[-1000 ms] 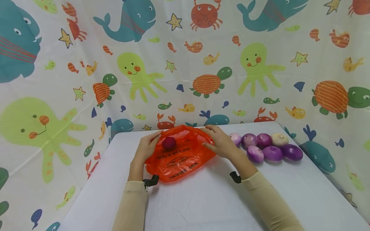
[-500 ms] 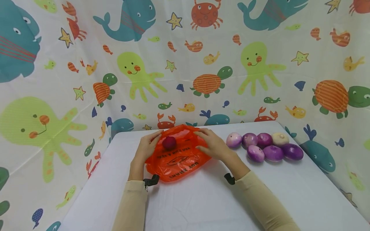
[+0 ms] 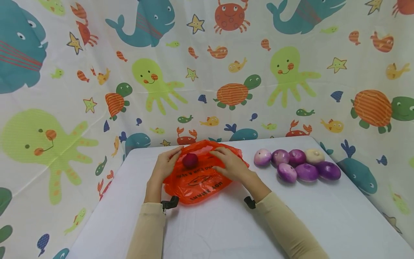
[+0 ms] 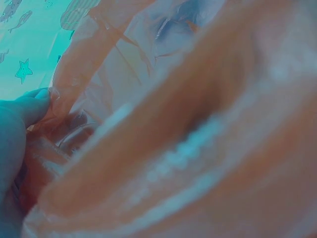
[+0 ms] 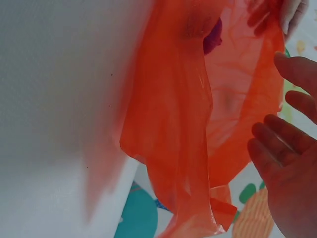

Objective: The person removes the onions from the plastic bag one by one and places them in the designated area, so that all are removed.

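Note:
An orange-red plastic bag (image 3: 200,181) with black print lies open on the white table. Inside it, near the left, sits a dark red onion (image 3: 190,160), also partly visible in the right wrist view. My left hand (image 3: 164,166) grips the bag's left rim; in the left wrist view its thumb (image 4: 37,104) lies along the plastic, much of which is blurred close up. My right hand (image 3: 230,163) is over the bag's right side. In the right wrist view, its fingers (image 5: 282,134) are spread and loosely bent beside the plastic, holding nothing.
Several purple onions (image 3: 307,172) and a pale one (image 3: 314,156) stand grouped at the table's back right, to the right of the bag. A curtain (image 3: 200,54) with sea animals hangs behind the white table (image 3: 213,230).
My right hand has moved left from the bag's right rim, leaving that side and the leftmost onion of the group uncovered. The left hand and the onion in the bag stay put.

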Available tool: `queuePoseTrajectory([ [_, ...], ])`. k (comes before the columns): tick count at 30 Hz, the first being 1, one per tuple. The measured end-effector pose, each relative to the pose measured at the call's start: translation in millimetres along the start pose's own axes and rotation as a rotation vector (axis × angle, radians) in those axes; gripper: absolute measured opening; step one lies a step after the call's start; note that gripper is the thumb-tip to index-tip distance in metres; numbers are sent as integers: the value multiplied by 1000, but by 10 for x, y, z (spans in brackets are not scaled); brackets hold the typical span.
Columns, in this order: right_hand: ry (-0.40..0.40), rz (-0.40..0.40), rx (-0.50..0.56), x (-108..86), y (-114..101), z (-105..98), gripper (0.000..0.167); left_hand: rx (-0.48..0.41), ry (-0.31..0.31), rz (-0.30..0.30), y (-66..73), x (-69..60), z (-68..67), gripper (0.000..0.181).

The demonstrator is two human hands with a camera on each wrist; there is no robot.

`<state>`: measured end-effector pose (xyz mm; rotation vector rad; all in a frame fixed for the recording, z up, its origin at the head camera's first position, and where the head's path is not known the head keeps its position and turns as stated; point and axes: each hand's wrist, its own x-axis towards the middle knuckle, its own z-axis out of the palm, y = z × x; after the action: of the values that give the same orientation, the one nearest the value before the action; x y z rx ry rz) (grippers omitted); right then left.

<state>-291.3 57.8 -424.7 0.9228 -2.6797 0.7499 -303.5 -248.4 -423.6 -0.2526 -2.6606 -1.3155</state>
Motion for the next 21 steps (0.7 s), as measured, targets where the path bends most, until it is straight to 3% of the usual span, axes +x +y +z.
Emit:
queuePoseTrajectory([
  [21,-30,-18,30,193,-86,207,63,8,18,32,-23,1,-1,40],
])
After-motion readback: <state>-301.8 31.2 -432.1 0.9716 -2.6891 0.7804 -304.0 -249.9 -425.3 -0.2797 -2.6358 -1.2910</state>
